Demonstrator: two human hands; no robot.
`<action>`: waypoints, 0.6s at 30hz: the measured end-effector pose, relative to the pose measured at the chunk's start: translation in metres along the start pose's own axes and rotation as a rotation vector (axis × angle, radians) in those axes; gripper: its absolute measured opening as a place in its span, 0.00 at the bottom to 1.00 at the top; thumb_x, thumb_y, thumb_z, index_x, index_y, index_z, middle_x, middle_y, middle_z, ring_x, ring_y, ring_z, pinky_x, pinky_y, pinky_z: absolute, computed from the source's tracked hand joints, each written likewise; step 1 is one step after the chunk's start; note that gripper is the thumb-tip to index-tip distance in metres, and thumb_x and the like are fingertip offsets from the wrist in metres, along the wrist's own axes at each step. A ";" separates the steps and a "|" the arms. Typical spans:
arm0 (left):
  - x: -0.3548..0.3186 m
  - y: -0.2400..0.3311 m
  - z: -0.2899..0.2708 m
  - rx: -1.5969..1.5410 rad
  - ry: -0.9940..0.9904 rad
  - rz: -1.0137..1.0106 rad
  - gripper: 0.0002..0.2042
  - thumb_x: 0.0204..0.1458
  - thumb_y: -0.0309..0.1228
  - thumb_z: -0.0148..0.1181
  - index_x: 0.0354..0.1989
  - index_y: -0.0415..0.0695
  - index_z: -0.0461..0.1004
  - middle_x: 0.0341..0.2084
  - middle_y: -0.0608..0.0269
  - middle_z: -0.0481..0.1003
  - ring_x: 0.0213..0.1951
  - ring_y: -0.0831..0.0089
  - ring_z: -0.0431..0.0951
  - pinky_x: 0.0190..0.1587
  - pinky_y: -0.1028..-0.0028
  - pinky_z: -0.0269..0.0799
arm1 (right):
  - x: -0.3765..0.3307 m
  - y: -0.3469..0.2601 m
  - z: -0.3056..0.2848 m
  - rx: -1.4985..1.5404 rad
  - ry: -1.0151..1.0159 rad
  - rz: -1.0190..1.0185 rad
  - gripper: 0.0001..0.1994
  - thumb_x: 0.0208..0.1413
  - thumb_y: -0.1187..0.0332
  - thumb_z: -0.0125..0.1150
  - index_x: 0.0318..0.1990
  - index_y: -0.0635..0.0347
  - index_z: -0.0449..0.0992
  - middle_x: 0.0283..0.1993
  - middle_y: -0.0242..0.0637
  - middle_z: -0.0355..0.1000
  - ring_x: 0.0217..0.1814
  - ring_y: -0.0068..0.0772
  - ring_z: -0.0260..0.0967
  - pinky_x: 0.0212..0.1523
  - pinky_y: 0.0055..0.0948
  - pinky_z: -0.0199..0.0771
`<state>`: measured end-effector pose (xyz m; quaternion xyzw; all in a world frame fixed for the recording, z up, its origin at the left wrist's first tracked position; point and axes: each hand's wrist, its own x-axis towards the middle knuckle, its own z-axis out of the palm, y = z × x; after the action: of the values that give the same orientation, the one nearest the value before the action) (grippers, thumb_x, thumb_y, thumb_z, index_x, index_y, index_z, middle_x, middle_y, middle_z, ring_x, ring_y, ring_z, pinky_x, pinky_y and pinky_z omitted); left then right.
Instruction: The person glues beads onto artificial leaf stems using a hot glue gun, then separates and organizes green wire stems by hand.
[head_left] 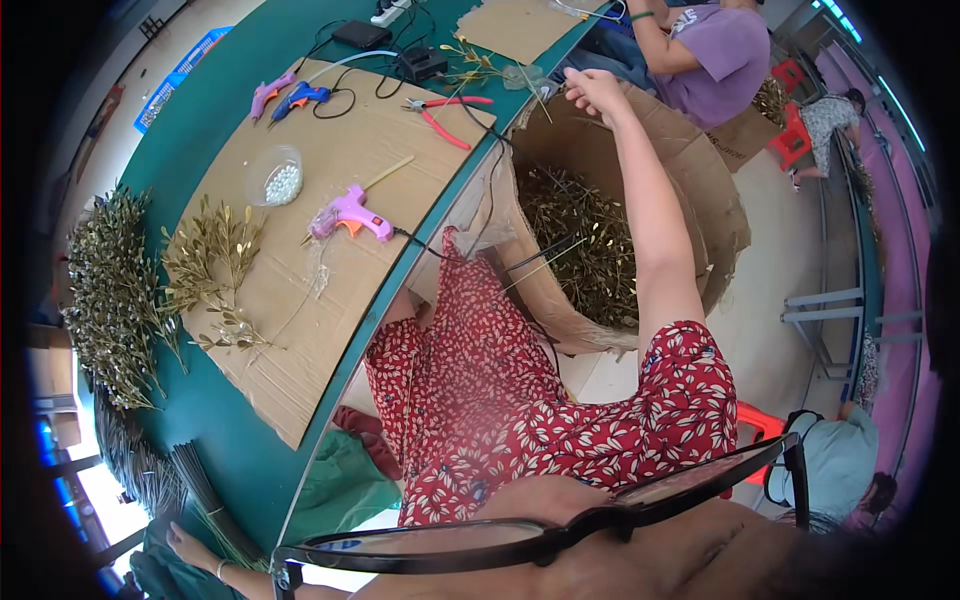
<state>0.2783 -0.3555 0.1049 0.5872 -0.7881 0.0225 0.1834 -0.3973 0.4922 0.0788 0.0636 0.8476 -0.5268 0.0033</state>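
Observation:
My right arm reaches up over a large cardboard box [690, 175]. My right hand [597, 92] is closed with its fingers curled in above the box's far rim; whether something small is between them does not show. Gold leafy sprigs [575, 245] fill the bottom of the box. At the lower left, my left hand [190, 548] lies open by dark green cloth [160, 565], close to a bundle of thin green stems [205, 495]. A gold sprig [480, 65] lies on the table left of my right hand.
On a cardboard sheet [290, 370] lie a purple glue gun [355, 215], a cup of white beads [283, 183], gold sprigs [215, 250] and red-handled pliers [445, 115]. Pink [268, 95] and blue [300, 97] glue guns lie farther off. A person in purple [715, 55] sits beyond the box.

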 end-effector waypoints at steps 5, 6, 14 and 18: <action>-0.033 0.156 -0.048 -0.163 0.176 0.225 0.24 0.57 0.42 0.51 0.55 0.37 0.65 0.46 0.50 0.73 0.42 0.65 0.76 0.46 0.72 0.70 | 0.052 0.002 0.069 -0.162 -0.201 0.155 0.20 0.48 0.51 0.63 0.26 0.63 0.72 0.19 0.33 0.69 0.14 0.18 0.57 0.12 0.19 0.50; -0.031 0.175 -0.047 -0.299 0.196 0.378 0.22 0.58 0.41 0.49 0.53 0.36 0.66 0.45 0.49 0.73 0.44 0.66 0.75 0.48 0.72 0.70 | 0.059 0.002 0.086 -0.155 -0.232 0.148 0.20 0.48 0.51 0.63 0.26 0.63 0.72 0.19 0.33 0.69 0.14 0.18 0.57 0.12 0.19 0.50; -0.215 0.579 -0.018 -0.835 -0.322 1.128 0.09 0.54 0.29 0.55 0.39 0.38 0.75 0.31 0.53 0.77 0.31 0.68 0.78 0.35 0.74 0.71 | 0.079 0.035 0.096 -0.196 -0.186 0.170 0.15 0.45 0.65 0.65 0.16 0.65 0.71 0.15 0.38 0.67 0.13 0.27 0.61 0.13 0.28 0.58; -0.294 0.702 0.034 -0.717 -0.466 1.331 0.13 0.53 0.36 0.55 0.38 0.39 0.75 0.29 0.50 0.77 0.32 0.57 0.78 0.36 0.65 0.72 | 0.066 0.011 0.101 -0.102 -0.251 0.218 0.13 0.47 0.70 0.63 0.17 0.64 0.69 0.15 0.35 0.64 0.12 0.25 0.58 0.11 0.27 0.53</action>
<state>-0.3149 0.1225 0.1068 -0.1129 -0.9511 -0.2514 0.1398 -0.4681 0.4137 0.0197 0.0885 0.8542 -0.4836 0.1695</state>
